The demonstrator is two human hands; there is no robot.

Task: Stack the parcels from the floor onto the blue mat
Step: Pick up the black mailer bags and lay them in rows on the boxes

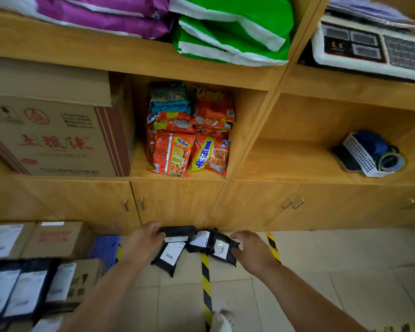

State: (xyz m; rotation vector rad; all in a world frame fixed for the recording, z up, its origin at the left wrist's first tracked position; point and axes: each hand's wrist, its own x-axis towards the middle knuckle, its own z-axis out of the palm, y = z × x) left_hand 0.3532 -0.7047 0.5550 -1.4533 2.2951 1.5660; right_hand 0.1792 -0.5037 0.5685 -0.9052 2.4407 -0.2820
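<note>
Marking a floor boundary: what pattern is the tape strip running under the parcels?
Yellow and black diagonal stripes on the tape strip, clearest in the head view.

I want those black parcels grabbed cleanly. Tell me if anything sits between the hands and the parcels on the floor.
Nothing visible does. The left hand already grips one black parcel at its edge. The right hand is open just right of the other black parcels, with only bare floor tile around.

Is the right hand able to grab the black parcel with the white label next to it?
Probably yes. The right hand is open right beside the black parcel on the floor, with nothing between them.
</note>
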